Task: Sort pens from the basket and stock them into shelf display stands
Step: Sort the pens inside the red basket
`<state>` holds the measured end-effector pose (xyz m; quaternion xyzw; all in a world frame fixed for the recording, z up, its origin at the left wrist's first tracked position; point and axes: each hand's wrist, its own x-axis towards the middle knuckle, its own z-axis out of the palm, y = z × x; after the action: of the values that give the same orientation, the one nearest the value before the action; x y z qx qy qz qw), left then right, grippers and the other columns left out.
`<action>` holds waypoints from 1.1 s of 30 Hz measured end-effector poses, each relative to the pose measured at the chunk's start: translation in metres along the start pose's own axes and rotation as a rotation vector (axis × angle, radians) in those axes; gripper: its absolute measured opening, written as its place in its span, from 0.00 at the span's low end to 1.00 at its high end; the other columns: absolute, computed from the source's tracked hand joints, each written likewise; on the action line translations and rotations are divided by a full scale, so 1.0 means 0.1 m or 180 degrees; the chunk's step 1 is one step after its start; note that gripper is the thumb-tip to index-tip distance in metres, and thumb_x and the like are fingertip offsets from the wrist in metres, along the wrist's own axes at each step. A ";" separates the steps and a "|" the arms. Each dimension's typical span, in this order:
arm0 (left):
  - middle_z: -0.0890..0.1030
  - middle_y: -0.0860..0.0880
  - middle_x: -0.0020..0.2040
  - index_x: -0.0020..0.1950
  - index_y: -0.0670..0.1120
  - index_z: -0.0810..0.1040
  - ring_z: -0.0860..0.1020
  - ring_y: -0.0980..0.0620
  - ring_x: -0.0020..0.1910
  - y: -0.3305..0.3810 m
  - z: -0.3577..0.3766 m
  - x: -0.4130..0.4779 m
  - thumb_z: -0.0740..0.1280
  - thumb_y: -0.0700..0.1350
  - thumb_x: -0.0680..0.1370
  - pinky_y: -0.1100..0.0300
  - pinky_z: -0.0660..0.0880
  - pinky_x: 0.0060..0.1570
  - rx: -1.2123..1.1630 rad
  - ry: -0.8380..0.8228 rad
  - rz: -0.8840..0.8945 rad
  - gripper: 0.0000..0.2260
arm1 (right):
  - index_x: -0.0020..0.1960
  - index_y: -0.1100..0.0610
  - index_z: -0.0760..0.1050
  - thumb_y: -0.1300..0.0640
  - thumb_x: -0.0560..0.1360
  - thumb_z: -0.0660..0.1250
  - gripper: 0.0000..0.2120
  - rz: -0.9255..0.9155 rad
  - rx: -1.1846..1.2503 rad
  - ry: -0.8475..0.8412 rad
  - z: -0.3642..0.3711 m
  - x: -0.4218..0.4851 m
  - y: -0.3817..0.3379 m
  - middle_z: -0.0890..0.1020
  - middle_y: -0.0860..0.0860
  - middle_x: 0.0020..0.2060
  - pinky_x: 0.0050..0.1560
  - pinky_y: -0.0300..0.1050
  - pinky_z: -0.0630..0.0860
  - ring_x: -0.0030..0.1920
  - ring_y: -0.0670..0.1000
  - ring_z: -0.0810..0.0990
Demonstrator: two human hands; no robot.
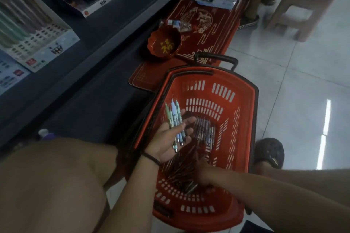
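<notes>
The left hand point(166, 138) is lying palm up over the left side of the basket point(244, 119), fingers loosely curling round a few pale pens point(176, 123) whose long axes are running along the palm. The right hand point(203, 173) is reaching down onto the loose pens point(181, 168) on the basket floor, nearer them; its fingers are too blurred to tell whether they are grasping
</notes>
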<state>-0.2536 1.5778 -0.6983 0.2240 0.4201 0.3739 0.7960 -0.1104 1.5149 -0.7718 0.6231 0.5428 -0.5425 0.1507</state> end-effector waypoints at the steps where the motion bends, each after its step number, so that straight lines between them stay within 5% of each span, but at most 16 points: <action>1: 0.80 0.42 0.66 0.74 0.48 0.70 0.80 0.50 0.48 -0.02 -0.02 0.01 0.60 0.36 0.83 0.57 0.79 0.44 -0.0014 -0.0074 -0.0011 0.20 | 0.75 0.69 0.69 0.62 0.84 0.63 0.22 -0.0088 -0.0175 -0.0218 0.00 -0.02 -0.06 0.72 0.65 0.75 0.75 0.54 0.64 0.74 0.65 0.70; 3: 0.80 0.42 0.65 0.74 0.47 0.70 0.78 0.49 0.48 -0.04 -0.06 0.02 0.60 0.34 0.83 0.58 0.78 0.43 0.0002 -0.0193 -0.0026 0.20 | 0.75 0.71 0.69 0.64 0.86 0.59 0.20 -0.0301 -0.0367 -0.0492 -0.05 0.04 -0.09 0.71 0.67 0.74 0.74 0.51 0.60 0.74 0.65 0.71; 5: 0.80 0.41 0.65 0.74 0.47 0.71 0.79 0.50 0.48 -0.05 -0.07 0.01 0.60 0.33 0.82 0.58 0.79 0.45 0.0025 -0.0296 -0.0025 0.20 | 0.70 0.67 0.75 0.60 0.86 0.59 0.17 -0.0245 0.0338 -0.0191 -0.20 0.07 -0.15 0.79 0.65 0.67 0.68 0.49 0.72 0.65 0.62 0.79; 9: 0.82 0.42 0.60 0.73 0.46 0.72 0.79 0.50 0.45 -0.07 -0.08 0.02 0.61 0.32 0.82 0.58 0.79 0.44 0.0047 -0.0380 -0.0052 0.20 | 0.48 0.57 0.79 0.57 0.85 0.58 0.13 -0.0440 0.1331 0.1513 -0.78 -0.18 -0.27 0.84 0.54 0.40 0.36 0.45 0.76 0.35 0.53 0.82; 13: 0.82 0.42 0.51 0.64 0.42 0.76 0.80 0.50 0.42 -0.11 0.01 0.04 0.69 0.37 0.78 0.54 0.78 0.38 0.0088 -0.0050 -0.0139 0.15 | 0.44 0.57 0.77 0.50 0.84 0.64 0.13 -0.1151 0.1821 0.2616 -1.12 -0.56 -0.35 0.80 0.51 0.34 0.40 0.53 0.75 0.34 0.51 0.78; 17: 0.83 0.43 0.41 0.64 0.38 0.77 0.81 0.49 0.35 -0.20 0.19 0.04 0.66 0.37 0.81 0.60 0.77 0.30 0.0743 0.0028 0.0347 0.12 | 0.40 0.51 0.80 0.45 0.78 0.73 0.12 -0.1570 0.1087 0.2354 -1.10 -0.68 -0.48 0.84 0.47 0.31 0.35 0.39 0.73 0.31 0.43 0.81; 20: 0.86 0.45 0.51 0.69 0.38 0.73 0.84 0.50 0.49 -0.23 0.27 0.04 0.56 0.36 0.85 0.60 0.80 0.46 0.1450 0.0138 0.0885 0.14 | 0.35 0.46 0.76 0.39 0.73 0.76 0.16 -0.1570 0.0527 0.2423 -1.02 -0.60 -0.51 0.80 0.43 0.30 0.33 0.34 0.68 0.32 0.39 0.78; 23: 0.84 0.47 0.56 0.69 0.41 0.72 0.82 0.53 0.56 -0.22 0.25 0.04 0.52 0.39 0.87 0.66 0.78 0.54 0.2179 0.0365 0.1172 0.14 | 0.32 0.51 0.75 0.40 0.74 0.75 0.20 -0.1448 0.0518 0.2463 -1.00 -0.54 -0.51 0.79 0.46 0.26 0.32 0.40 0.69 0.28 0.42 0.77; 26: 0.80 0.44 0.65 0.72 0.42 0.71 0.79 0.47 0.64 -0.23 0.15 0.03 0.68 0.36 0.80 0.71 0.75 0.56 0.2119 0.0089 0.0834 0.19 | 0.34 0.55 0.78 0.48 0.80 0.71 0.18 -0.1305 0.0604 0.2186 -1.04 -0.56 -0.53 0.81 0.49 0.27 0.34 0.46 0.77 0.26 0.46 0.79; 30: 0.86 0.45 0.54 0.67 0.45 0.77 0.84 0.49 0.49 -0.27 0.03 0.01 0.71 0.36 0.78 0.62 0.79 0.39 0.1429 0.0105 0.0335 0.18 | 0.44 0.57 0.77 0.55 0.85 0.62 0.12 -0.1105 0.1666 0.2101 -1.12 -0.60 -0.50 0.81 0.51 0.29 0.36 0.53 0.81 0.29 0.51 0.82; 33: 0.84 0.43 0.45 0.63 0.43 0.81 0.80 0.45 0.39 -0.23 -0.09 0.06 0.66 0.43 0.77 0.59 0.74 0.31 0.1110 0.0436 -0.0344 0.15 | 0.46 0.59 0.76 0.59 0.86 0.60 0.12 -0.0799 0.1138 0.2236 -1.23 -0.56 -0.41 0.84 0.56 0.38 0.31 0.42 0.80 0.34 0.53 0.83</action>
<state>-0.2490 1.5686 -0.7219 0.3096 0.5431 0.2666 0.7336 -0.0720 1.5966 -0.6632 0.7157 0.5302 -0.3968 -0.2216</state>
